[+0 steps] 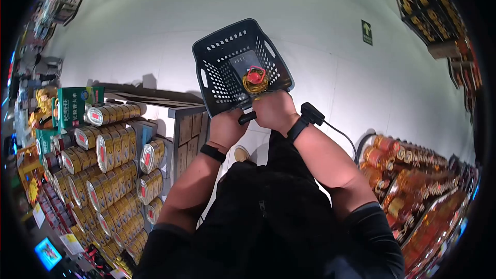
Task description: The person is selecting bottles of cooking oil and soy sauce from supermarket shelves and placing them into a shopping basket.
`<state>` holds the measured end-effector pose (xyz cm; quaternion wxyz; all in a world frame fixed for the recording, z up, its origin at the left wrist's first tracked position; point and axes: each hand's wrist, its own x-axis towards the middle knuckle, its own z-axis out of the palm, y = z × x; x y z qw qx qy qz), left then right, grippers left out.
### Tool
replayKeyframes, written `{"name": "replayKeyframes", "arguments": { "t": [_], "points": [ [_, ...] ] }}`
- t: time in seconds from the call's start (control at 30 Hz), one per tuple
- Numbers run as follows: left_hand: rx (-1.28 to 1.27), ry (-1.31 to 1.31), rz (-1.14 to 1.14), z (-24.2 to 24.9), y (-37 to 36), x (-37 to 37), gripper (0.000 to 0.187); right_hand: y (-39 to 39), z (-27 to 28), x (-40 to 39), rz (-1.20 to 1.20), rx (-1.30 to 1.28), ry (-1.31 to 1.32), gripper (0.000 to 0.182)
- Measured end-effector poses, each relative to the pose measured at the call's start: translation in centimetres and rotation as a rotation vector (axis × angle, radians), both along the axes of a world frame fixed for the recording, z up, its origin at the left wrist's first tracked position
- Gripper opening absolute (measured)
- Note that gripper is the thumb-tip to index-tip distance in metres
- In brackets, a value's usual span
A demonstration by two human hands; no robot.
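Note:
A dark grey plastic shopping basket [219, 36] with slotted walls hangs in front of my body. Inside it stands a bottle of golden oil [256, 78] with a red cap and handle, near the basket's close side. My left hand [228, 128] is closed round the black grip of the basket's handle [247, 118]. Beside it, my right hand [275, 109] is closed at the basket's near rim, close to the handle; its fingers are hidden, and what they hold cannot be made out. Black bands circle both wrists, and a small device with a cable sits at the right one.
Stacked gold tins [106, 152] and a green rice bag [72, 106] stand at the left, beside a grey-edged display stand [178, 124]. Oil bottles [403, 175] fill a display at the lower right. A shelf of bottles [426, 5] stands upper right. A green arrow sign [367, 32] marks the floor.

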<state>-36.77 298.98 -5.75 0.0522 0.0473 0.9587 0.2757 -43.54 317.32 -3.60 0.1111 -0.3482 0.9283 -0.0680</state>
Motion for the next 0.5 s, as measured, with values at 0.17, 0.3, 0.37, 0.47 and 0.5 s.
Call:
{"name": "replayKeyframes", "arguments": {
  "t": [0.17,0.3,0.37,0.47,0.5],
  "points": [
    [0.066,-0.088,0.169,2.2,1.0,-9.6,0.027,-0.3,1.3,-13.2,0.226,-0.023,0.032,0.015],
    [0.167,-0.075,0.331,3.0,-0.9,-13.9,0.032,-4.1,2.6,-21.0,0.248,0.005,0.041,0.014],
    [0.222,-0.035,0.396,4.9,-2.8,-15.1,0.045,-7.3,3.2,-24.9,0.279,0.073,0.032,0.013],
    [0.26,0.077,0.453,6.3,-7.2,-16.0,0.071,-13.0,3.8,-29.8,0.337,0.133,0.019,0.014],
    [0.266,0.031,0.465,6.2,-9.3,-16.0,0.074,-14.9,3.9,-31.2,0.367,0.111,0.018,0.016]
  ]
}}
